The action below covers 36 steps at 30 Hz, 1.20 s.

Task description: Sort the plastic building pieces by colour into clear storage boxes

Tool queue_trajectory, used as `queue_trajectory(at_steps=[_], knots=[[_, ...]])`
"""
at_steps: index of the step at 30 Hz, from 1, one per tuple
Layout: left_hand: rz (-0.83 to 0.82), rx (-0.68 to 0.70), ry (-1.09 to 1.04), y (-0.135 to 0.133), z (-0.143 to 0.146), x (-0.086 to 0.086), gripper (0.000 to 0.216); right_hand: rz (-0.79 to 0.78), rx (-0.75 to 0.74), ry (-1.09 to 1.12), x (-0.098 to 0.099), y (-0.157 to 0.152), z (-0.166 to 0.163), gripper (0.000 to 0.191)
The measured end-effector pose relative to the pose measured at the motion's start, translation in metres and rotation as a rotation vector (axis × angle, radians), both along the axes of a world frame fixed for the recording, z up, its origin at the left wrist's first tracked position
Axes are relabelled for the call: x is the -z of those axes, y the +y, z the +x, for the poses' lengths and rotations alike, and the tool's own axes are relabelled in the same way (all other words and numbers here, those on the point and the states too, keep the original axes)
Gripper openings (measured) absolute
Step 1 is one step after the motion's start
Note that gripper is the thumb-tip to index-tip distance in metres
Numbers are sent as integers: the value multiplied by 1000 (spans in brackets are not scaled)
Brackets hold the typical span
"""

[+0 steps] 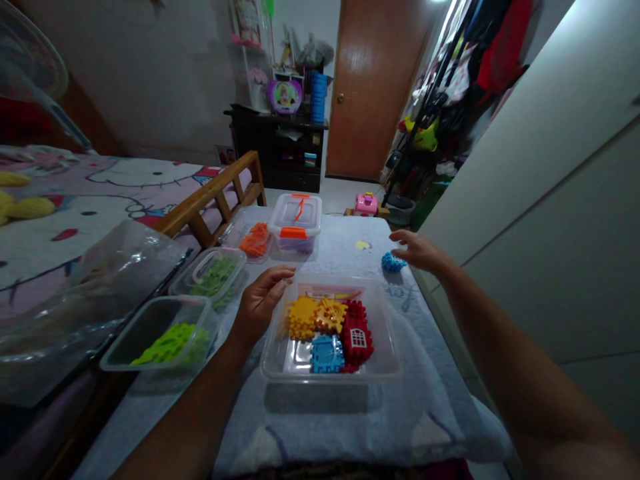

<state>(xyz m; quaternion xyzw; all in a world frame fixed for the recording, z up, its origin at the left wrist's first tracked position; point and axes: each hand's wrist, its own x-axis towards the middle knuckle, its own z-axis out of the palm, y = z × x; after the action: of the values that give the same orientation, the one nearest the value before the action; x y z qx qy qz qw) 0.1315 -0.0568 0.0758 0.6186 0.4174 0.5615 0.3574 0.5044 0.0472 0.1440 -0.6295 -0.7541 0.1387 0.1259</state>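
A clear plastic box stands in front of me with yellow blocks, dark red blocks and light blue blocks grouped inside. One red piece carries a white window. My left hand is at the box's left rim, fingers stretched out and holding nothing; whether it touches the rim I cannot tell. Farther off at the right edge of the table, my right hand hovers with fingers apart, right beside a small pile of blue blocks. Nothing shows in its grasp.
Left of the box stand a tub of lime green pieces, a tub of darker green pieces and a tray of orange pieces. Behind is a lidded box with orange clips. A plastic bag lies by the bed rail.
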Motion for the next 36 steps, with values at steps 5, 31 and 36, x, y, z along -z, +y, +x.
queue_trajectory(at_steps=[5,31,36], knots=[[-5,-2,-6,1,-1,3,23,-138,-18,-383,52,11,18,94],[16,13,-38,-1,2,-1,23,-144,-58,-456,38,34,11,50],[42,22,-40,-1,2,-2,22,-15,-204,-274,-47,-5,-45,60]])
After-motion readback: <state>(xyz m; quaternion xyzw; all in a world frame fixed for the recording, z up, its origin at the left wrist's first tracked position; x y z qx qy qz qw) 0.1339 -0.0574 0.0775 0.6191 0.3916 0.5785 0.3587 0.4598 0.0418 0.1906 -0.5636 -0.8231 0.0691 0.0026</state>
